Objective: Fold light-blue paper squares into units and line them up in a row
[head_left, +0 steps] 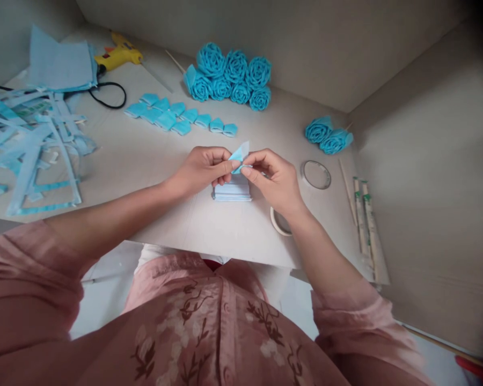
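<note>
Between my two hands is a small folded piece of light blue fabric [239, 153], its pointed tip facing up. My left hand [203, 169] pinches its left side between thumb and fingers. With thumb and forefinger, my right hand [276, 177] grips the lower right corner. Just under the hands lies a stack of pale blue fabric squares [232, 192], its upper part partly hidden by my fingers. Beyond them, several folded blue petals [166, 120] lie in rows on the table [161, 166].
Blue fabric roses [236, 72] stand at the back, with more roses [334, 140] at right. A yellow glue gun [123, 53], a fabric pile [62, 61] and cut strips [36, 145] occupy the left. Tape rolls [316, 175] and wrapped chopsticks [364, 214] lie right.
</note>
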{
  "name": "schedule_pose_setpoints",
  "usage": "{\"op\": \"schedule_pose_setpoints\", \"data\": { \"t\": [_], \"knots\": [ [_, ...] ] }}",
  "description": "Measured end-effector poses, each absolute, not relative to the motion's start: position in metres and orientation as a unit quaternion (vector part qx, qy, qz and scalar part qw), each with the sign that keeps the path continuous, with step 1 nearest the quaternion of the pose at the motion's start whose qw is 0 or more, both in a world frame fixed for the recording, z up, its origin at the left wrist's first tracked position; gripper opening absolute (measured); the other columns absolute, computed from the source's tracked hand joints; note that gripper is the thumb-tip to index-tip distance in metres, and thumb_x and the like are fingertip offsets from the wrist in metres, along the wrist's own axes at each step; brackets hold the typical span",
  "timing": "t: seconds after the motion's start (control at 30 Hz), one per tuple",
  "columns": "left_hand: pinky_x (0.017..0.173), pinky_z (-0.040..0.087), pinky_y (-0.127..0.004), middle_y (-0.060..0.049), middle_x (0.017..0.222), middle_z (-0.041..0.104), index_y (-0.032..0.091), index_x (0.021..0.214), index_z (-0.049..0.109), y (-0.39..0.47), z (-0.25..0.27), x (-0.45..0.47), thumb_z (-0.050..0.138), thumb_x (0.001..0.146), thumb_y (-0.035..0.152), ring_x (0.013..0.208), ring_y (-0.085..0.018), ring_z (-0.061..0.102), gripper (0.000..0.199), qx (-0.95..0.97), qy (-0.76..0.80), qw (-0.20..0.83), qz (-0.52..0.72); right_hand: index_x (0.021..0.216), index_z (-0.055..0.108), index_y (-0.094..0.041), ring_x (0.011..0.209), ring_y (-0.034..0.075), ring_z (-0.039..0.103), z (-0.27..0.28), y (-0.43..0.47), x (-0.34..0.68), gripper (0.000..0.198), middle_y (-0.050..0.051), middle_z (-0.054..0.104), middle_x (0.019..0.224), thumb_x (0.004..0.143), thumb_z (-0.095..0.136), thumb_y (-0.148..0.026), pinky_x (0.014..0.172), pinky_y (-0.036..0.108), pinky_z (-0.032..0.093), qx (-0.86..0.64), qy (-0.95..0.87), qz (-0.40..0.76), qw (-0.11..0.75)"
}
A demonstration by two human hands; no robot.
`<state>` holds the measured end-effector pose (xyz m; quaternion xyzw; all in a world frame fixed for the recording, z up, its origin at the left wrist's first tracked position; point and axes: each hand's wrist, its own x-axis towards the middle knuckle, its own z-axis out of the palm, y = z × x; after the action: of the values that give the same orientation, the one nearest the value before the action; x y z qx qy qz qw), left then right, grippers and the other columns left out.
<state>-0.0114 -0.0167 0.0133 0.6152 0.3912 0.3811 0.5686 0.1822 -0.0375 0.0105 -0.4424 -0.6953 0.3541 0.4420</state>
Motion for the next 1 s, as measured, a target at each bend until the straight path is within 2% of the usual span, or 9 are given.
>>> {"op": "schedule_pose_setpoints", "data": {
  "t": [0.13,0.23,0.3,0.6,0.8,1.0],
  "knots": [
    [0.046,0.040,-0.016,0.001,0.057,0.062,0.016,0.065,0.059,-0.0176,0.0142,-0.0113,0.075,0.084,0.040,0.048,-0.006,0.052,0.035,0.618,0.393,0.568,0.376,0.111,0.064,-0.027,0.083,0.015,0.065,0.0081,-0.0353,0.1816,0.043,-0.001,0.069,0.090,0.079,0.078,-0.053,0.082,0.031,0.056,-0.460,-0.667,0.369,0.455],
    [0.046,0.041,-0.017,0.000,0.058,0.064,0.016,0.065,0.060,-0.0185,0.0154,-0.0113,0.074,0.085,0.039,0.048,-0.006,0.053,0.033,0.624,0.391,0.566,0.370,0.129,0.058,-0.030,0.078,0.015,0.064,0.0076,-0.0344,0.1833,0.059,-0.001,0.069,0.091,0.078,0.080,-0.052,0.080,0.032,0.056,-0.467,-0.666,0.379,0.442],
    [0.047,0.041,-0.018,0.000,0.058,0.064,0.016,0.065,0.061,-0.0187,0.0155,-0.0112,0.074,0.085,0.039,0.048,-0.007,0.054,0.033,0.625,0.387,0.568,0.370,0.134,0.056,-0.032,0.078,0.015,0.064,0.0081,-0.0344,0.1847,0.063,-0.001,0.070,0.094,0.079,0.079,-0.051,0.078,0.032,0.056,-0.472,-0.669,0.377,0.433],
    [0.046,0.043,-0.017,0.000,0.058,0.064,0.015,0.064,0.061,-0.0171,0.0138,-0.0109,0.080,0.080,0.043,0.049,-0.007,0.055,0.036,0.624,0.380,0.577,0.364,0.135,0.058,-0.032,0.077,0.016,0.064,0.0104,-0.0357,0.1862,0.064,0.000,0.072,0.095,0.080,0.077,-0.055,0.077,0.033,0.057,-0.471,-0.680,0.375,0.419],
    [0.046,0.041,-0.017,0.000,0.058,0.064,0.016,0.064,0.060,-0.0171,0.0154,-0.0115,0.076,0.083,0.037,0.048,-0.006,0.053,0.033,0.598,0.391,0.589,0.378,0.133,0.060,-0.029,0.084,0.018,0.067,0.0118,-0.0339,0.1896,0.062,0.002,0.073,0.094,0.082,0.072,-0.062,0.083,0.034,0.057,-0.455,-0.666,0.412,0.424],
    [0.046,0.040,-0.016,0.001,0.057,0.063,0.015,0.064,0.060,-0.0183,0.0183,-0.0106,0.074,0.083,0.029,0.048,-0.005,0.052,0.027,0.594,0.393,0.597,0.370,0.128,0.064,-0.027,0.077,0.016,0.064,0.0113,-0.0329,0.1903,0.058,0.000,0.069,0.084,0.082,0.073,-0.060,0.077,0.031,0.055,-0.455,-0.672,0.400,0.426]
  ]
}}
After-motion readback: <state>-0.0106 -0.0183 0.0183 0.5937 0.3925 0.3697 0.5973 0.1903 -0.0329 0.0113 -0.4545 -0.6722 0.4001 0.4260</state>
